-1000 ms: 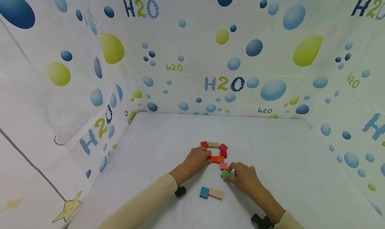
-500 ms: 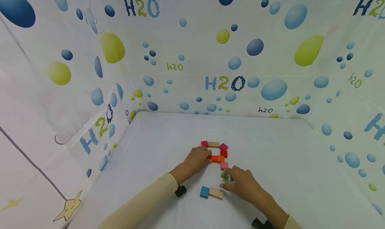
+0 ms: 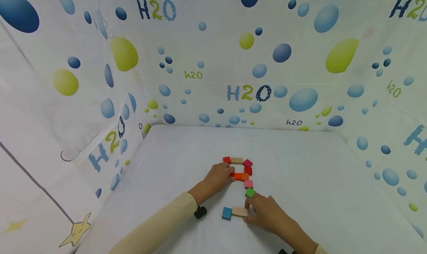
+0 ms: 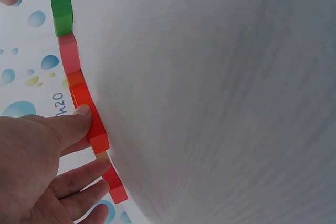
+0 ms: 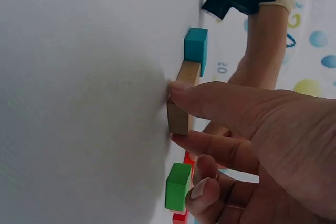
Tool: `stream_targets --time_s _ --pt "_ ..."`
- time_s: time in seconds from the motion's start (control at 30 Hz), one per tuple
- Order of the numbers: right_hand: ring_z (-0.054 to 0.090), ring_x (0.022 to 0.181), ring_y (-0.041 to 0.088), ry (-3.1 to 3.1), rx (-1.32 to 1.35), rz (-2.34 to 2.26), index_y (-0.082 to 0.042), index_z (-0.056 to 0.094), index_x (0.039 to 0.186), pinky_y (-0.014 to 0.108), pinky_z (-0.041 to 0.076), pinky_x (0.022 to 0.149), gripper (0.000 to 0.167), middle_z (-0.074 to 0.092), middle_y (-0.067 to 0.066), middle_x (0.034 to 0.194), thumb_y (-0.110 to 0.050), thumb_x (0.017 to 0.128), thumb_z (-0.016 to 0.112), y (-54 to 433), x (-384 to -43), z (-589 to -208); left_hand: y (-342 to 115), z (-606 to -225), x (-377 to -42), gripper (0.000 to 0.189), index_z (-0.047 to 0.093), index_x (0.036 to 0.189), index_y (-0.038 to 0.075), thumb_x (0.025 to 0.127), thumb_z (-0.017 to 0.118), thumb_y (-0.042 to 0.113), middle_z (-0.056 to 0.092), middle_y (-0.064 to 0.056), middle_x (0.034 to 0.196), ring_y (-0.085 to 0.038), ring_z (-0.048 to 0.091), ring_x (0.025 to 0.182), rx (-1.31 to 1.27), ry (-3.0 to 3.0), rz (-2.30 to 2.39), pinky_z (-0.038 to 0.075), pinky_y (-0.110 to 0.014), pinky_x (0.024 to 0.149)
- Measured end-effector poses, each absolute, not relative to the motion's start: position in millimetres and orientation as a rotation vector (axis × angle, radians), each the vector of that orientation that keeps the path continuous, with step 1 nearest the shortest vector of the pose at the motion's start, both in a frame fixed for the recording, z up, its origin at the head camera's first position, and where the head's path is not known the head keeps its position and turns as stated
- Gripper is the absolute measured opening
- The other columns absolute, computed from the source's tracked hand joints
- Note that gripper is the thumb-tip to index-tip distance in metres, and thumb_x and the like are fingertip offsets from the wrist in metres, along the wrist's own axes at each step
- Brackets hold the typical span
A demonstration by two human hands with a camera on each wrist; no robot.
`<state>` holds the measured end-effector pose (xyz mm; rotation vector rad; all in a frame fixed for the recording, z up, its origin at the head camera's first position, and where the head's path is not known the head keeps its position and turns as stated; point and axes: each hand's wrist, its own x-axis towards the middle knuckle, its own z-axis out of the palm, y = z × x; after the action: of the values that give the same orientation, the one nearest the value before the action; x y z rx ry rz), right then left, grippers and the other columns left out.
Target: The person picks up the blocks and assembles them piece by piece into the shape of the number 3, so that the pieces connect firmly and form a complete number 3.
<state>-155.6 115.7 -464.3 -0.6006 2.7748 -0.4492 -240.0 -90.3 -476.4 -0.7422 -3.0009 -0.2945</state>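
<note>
My left hand [image 3: 218, 177] lies at the left end of a short row, its thumb and index finger about a red-orange block [image 4: 95, 124]. An orange block [image 3: 245, 176] adjoins it, followed downward by a pink block [image 3: 248, 184] and a green block [image 3: 250, 192]. My right hand [image 3: 267, 211] holds the right end of a plain wooden block [image 3: 239, 211] between thumb and index finger. At that block's left end sits a blue block [image 3: 227, 213]. In the right wrist view, the other fingers curl beside the green block [image 5: 178, 187].
Beyond the left hand, a red block [image 3: 227, 160], a second wooden block [image 3: 237, 160], a magenta block [image 3: 247, 163] and another red block [image 3: 248, 170] form a bend. Everything lies on a white-covered table [image 3: 300, 165], before a printed curtain [image 3: 213, 50].
My right hand has left the green block and come nearer to the wooden block, now gripping its end. That block has turned slightly straighter. The left hand stays in place.
</note>
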Motion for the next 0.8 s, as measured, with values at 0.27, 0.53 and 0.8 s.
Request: stream_targets --time_s 0.27,0.53,0.8 --pt "0.059 0.087 0.013 2.865 -0.701 -0.425 -0.019 0.074 0.1 0.042 0.05 0.076 0.033 0.066 -0.002 0.095 -0.033 0.077 0.094 112.3 -163.5 -470.8 -90.2 -478.6 -241.4 0.03 0.072 0.125 0.017 0.098 0.076 0.031 0.071 -0.007 0.127 -0.023 0.064 0.121 -0.724 -3.003 -0.309 0.052 -0.044 0.11" --pt "0.057 0.092 0.014 2.956 -0.767 -0.398 -0.02 0.075 0.1 0.038 0.044 0.073 0.03 0.062 -0.002 0.093 -0.033 0.079 0.093 106.8 -174.1 -473.3 -90.6 -477.9 -240.3 0.027 0.073 0.121 0.016 0.099 0.076 0.03 0.072 -0.007 0.124 -0.024 0.065 0.119 -0.725 -2.989 -0.32 0.053 -0.044 0.108" --pt "0.052 0.085 0.012 3.013 -0.787 -0.371 -0.022 0.077 0.099 0.034 0.04 0.07 0.027 0.054 -0.003 0.087 -0.033 0.08 0.093 106.2 -180.6 -475.0 -90.8 -480.3 -241.7 0.025 0.073 0.119 0.016 0.099 0.076 0.031 0.072 -0.007 0.124 -0.024 0.065 0.119 -0.727 -2.985 -0.324 0.052 -0.044 0.108"
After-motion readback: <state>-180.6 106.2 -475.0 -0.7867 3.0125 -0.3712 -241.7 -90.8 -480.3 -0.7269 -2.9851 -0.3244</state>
